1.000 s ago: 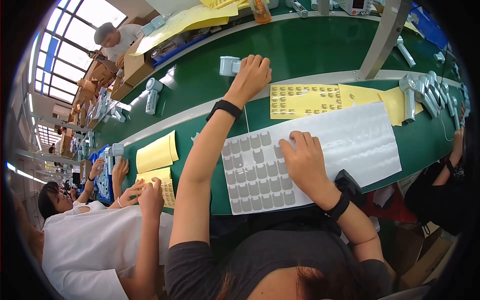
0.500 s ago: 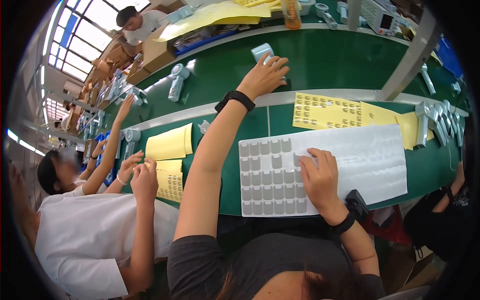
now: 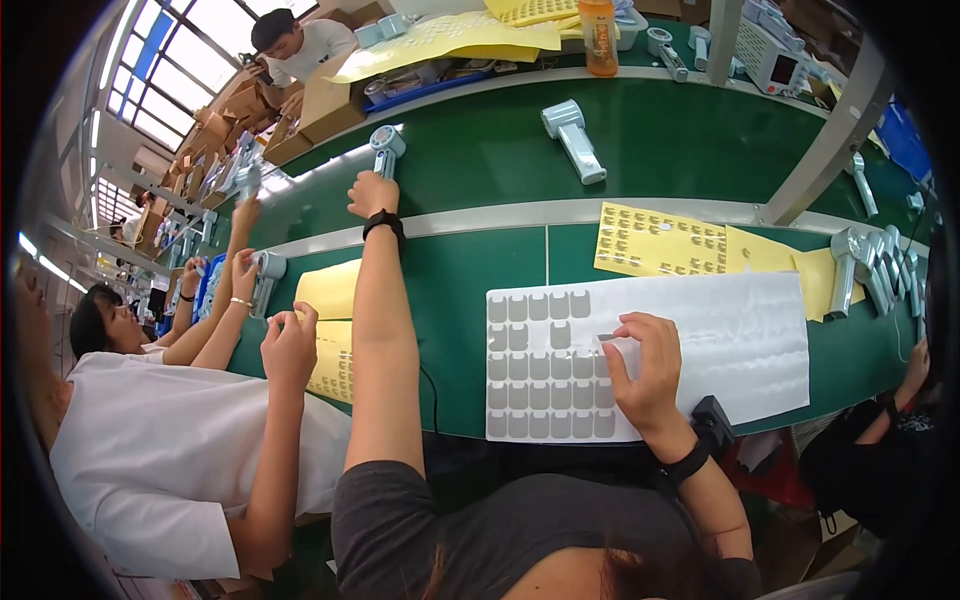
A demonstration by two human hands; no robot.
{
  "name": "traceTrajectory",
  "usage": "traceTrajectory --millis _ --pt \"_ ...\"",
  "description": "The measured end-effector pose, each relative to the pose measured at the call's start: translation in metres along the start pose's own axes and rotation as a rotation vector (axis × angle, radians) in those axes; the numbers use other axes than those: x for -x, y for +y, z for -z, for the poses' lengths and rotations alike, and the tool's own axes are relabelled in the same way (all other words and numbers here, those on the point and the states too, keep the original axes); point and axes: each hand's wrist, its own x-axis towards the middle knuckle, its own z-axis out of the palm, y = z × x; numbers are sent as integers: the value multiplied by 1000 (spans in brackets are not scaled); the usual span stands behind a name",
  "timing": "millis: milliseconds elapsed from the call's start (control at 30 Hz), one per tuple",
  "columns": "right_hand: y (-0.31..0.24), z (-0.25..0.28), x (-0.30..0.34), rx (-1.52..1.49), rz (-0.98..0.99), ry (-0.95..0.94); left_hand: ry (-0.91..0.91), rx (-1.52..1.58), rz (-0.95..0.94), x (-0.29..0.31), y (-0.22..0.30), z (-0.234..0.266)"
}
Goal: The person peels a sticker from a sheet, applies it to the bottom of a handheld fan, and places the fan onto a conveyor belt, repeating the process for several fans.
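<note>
My left hand [image 3: 374,196] reaches far forward, its fingers closed round the lower handle of a light blue handheld fan [image 3: 386,145] on the green belt. A second light blue handheld fan [image 3: 573,142] lies by itself further right. Over a white sheet of grey stickers [image 3: 740,340], my right hand [image 3: 648,372] pinches a small greyish sticker [image 3: 607,340] between thumb and fingers. Rows of rounded grey stickers fill the sheet's left part, with gaps in the second row; its right part is bare white.
Yellow sticker sheets [image 3: 660,240] lie beyond the white sheet. Several light blue fans [image 3: 850,270] stand bunched at the right, near a metal post [image 3: 835,135]. A metal rail [image 3: 480,217] divides bench and belt. A co-worker in a white shirt [image 3: 180,450] sits close at my left.
My left hand has left the right-hand fan, which now lies turned on the belt, and swung left to the other fan. My right hand has lifted slightly with the sticker.
</note>
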Motion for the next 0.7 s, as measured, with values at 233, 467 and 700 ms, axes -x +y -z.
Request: traceTrajectory --millis 233,467,700 --pt "5 4 4 -32 -96 50 336 454 -306 61 77 82" --pt "10 21 4 -431 -621 44 -475 1707 -603 209 139 131" --pt "5 79 -42 -744 -690 12 -769 1355 -921 305 133 153"
